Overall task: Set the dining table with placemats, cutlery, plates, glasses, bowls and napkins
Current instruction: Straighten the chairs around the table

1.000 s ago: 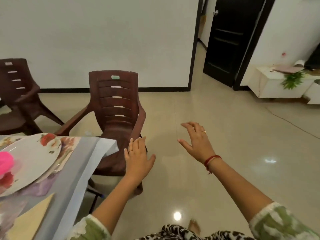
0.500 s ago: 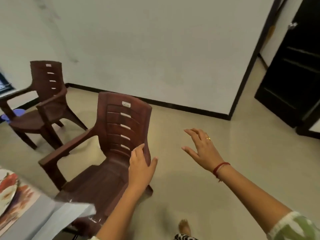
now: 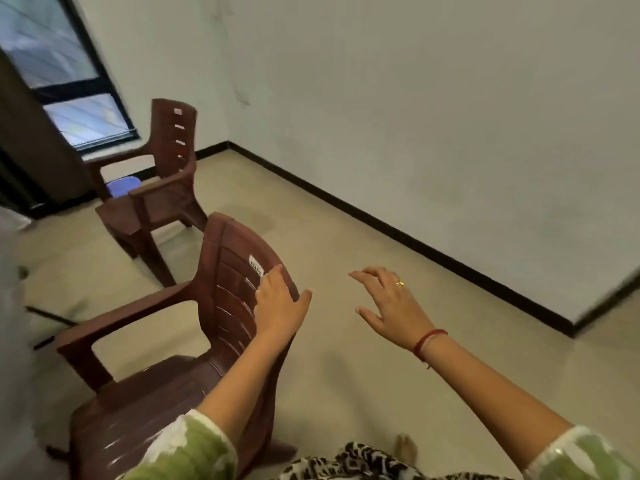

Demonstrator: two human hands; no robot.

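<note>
The left hand (image 3: 280, 306) lays straight, unclenched fingers on the backrest of the near dark-brown slatted plastic armchair (image 3: 228, 271), the right hand (image 3: 391, 306) hangs relaxed and empty over the beige floor (image 3: 346, 375), and the blurred grey table edge (image 3: 10, 341) shows at far left.

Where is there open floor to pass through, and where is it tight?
Bare floor runs wide between the near chair and the wall skirting; the right hand hovers over it. Tighter: the strip between near chair and far chair. The left hand is at the near chair's back.
</note>
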